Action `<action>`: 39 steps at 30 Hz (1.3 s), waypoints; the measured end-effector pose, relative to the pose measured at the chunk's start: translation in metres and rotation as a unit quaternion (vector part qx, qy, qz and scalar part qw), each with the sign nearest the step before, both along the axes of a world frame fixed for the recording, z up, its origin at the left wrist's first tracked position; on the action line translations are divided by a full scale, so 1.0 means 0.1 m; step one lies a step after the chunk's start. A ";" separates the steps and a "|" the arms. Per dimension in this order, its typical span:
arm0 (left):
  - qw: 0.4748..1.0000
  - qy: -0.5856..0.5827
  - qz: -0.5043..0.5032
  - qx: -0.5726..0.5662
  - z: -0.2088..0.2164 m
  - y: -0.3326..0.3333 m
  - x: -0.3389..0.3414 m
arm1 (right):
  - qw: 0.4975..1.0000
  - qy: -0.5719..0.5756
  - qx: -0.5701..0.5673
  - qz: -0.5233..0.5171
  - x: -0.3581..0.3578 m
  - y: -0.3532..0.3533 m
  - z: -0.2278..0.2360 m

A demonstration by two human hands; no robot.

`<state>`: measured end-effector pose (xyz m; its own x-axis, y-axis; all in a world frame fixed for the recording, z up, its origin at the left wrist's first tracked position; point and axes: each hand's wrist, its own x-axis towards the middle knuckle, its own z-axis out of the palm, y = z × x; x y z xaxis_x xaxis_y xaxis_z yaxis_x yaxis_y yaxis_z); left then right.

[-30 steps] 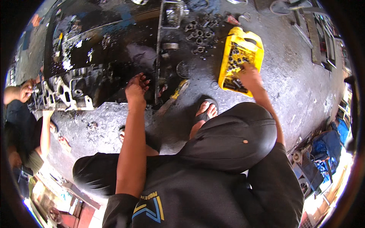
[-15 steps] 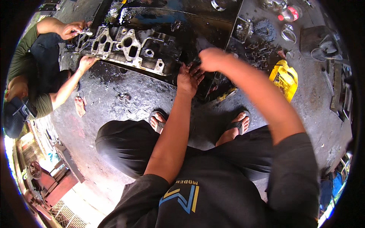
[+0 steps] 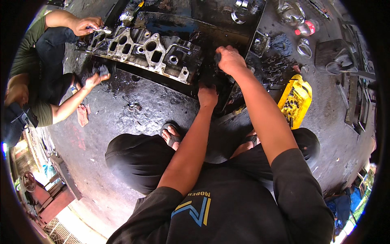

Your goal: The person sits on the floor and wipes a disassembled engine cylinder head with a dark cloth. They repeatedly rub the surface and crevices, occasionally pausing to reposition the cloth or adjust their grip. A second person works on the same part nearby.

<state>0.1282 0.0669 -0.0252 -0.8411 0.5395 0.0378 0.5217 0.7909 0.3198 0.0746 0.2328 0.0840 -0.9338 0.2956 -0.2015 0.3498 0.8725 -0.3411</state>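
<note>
A greasy metal cylinder head (image 3: 156,55) with several ports lies tilted across a black, oil-stained tray (image 3: 191,20). Just off its right end is my left hand (image 3: 208,96), back upward; its fingers disappear into the dark of the tray and cannot be made out. My right hand (image 3: 231,61) is over the tray farther to the right, fingers closed on a dark rag (image 3: 217,57), of which only a small part shows. At the cylinder head's left end, a co-worker's hand (image 3: 87,26) holds a small metal part, and their other hand (image 3: 96,79) has a dark cloth.
Right of the tray stands a cut yellow container (image 3: 294,101) holding small parts. Several metal parts (image 3: 276,69) lie beside it, with a dark cloth (image 3: 282,44) and a bottle with a red label (image 3: 306,27) farther back. A pinkish rag (image 3: 83,115) is on the floor at left.
My hands have drawn apart; the left turned from palm up to back up, and the right moved slightly right. The co-worker's lower hand left the cylinder head's edge and now shows a dark cloth.
</note>
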 end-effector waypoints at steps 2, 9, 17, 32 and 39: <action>0.987 -0.112 0.066 0.095 -0.04 -0.03 0.02 | 0.996 -0.076 0.036 -0.023 0.09 0.00 -0.01; 0.989 -0.082 -0.036 -0.118 -0.16 -0.24 -0.16 | 0.990 -0.074 -0.037 0.111 0.35 -0.13 -0.21; 0.653 -0.516 0.392 0.391 0.13 -0.06 -0.18 | 0.993 -0.114 -0.022 0.029 0.37 -0.14 -0.27; 0.478 -0.601 0.401 0.499 0.83 0.20 -0.51 | 0.959 0.028 -0.266 0.093 0.31 -0.09 0.08; 0.588 -0.567 0.335 0.469 0.90 0.27 -0.35 | 0.965 -0.074 -0.247 0.051 0.26 0.03 -0.04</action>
